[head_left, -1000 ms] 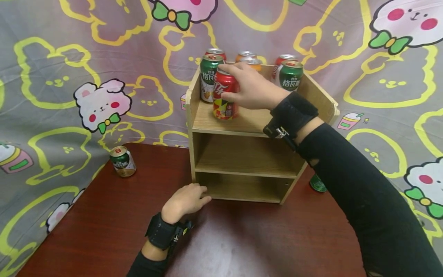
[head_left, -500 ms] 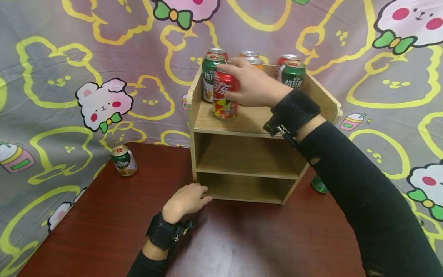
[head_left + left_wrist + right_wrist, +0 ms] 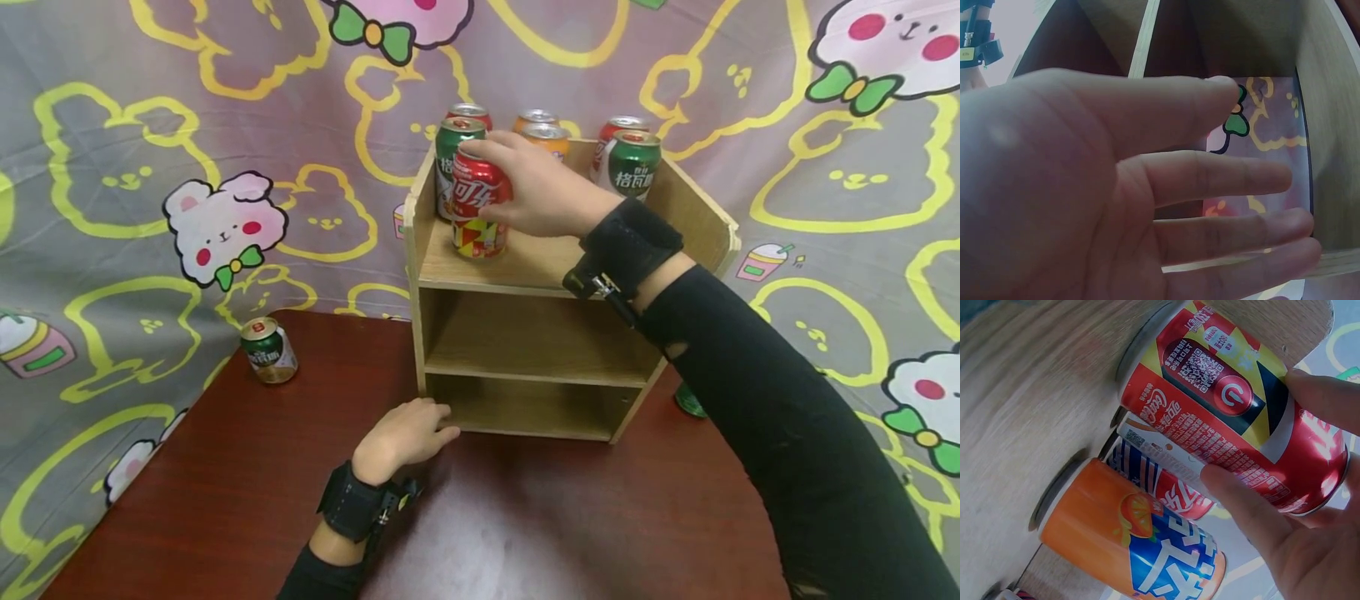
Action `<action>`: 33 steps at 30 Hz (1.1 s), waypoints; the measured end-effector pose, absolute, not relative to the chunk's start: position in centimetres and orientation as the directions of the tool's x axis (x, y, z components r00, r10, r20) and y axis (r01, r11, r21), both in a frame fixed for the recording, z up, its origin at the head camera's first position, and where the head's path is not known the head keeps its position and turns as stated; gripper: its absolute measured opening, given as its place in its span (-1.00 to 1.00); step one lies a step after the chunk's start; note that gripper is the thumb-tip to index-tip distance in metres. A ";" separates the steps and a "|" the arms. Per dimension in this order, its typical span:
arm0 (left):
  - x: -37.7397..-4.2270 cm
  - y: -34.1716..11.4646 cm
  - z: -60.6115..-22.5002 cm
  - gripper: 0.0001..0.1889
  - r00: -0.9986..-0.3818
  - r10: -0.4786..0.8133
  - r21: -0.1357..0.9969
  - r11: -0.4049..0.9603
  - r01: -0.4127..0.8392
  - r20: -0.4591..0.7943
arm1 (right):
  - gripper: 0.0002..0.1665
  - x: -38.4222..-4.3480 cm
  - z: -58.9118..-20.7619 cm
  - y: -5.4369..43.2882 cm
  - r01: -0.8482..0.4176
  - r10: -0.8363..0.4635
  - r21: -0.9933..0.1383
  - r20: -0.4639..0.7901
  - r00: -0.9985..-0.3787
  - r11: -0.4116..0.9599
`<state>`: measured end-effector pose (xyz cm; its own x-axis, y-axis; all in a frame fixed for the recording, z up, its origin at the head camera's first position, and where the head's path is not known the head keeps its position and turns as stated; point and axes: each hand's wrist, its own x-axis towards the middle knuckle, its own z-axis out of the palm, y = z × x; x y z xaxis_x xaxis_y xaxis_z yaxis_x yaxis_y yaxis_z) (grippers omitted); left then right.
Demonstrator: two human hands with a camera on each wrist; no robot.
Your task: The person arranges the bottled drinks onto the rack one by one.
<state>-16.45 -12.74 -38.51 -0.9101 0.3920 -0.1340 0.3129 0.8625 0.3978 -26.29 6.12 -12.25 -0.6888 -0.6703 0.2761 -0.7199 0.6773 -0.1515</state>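
In the head view my right hand [image 3: 543, 183] grips a red cola can [image 3: 478, 196] that stands upright at the front left of the wooden shelf's top board. The right wrist view shows thumb and fingers on opposite sides of this cola can [image 3: 1229, 412]. Behind it stands a green can [image 3: 447, 162], partly covered. An orange soda can [image 3: 1129, 531] is just beside the fingers. My left hand [image 3: 401, 433] is at the lower left edge of the small wooden shelf [image 3: 525, 333], holding nothing. In the left wrist view this hand's fingers [image 3: 1229, 237] are straight and spread.
Toward the back of the top board stand a red can [image 3: 468, 112], orange cans [image 3: 551, 142] and, at right, another green can [image 3: 633, 167] with a red one behind. A green can [image 3: 268, 350] stands on the dark red table [image 3: 225, 500]. Another can [image 3: 688, 402] is partly behind the right arm.
My right hand has shifted the cola can slightly left on the top board, so it covers more of the green can behind. The left hand has stayed in place.
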 end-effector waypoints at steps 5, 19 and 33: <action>-16.5 -12.8 -38.4 -0.52 -0.910 0.394 0.403 0.860 0.314 -0.133 | -0.18 -26.6 -12.2 6.0 -0.750 -0.696 -0.153 0.291 -0.656 0.643; -16.6 -12.9 -38.6 -0.53 -0.912 0.387 0.390 0.867 0.310 -0.136 | 0.01 -26.3 -12.7 4.9 -0.733 -0.687 -0.201 0.258 -0.679 0.649; -16.6 -13.0 -38.4 -0.53 -0.909 0.396 0.391 0.863 0.319 -0.132 | 0.01 -26.2 -12.7 4.2 -0.714 -0.671 -0.226 0.244 -0.700 0.662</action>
<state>-16.59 -13.03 -38.44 -0.9086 0.3960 -0.1324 0.3193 0.8633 0.3907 -26.17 4.19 -12.74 -0.6997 -0.6713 0.2444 -0.7143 0.6622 -0.2264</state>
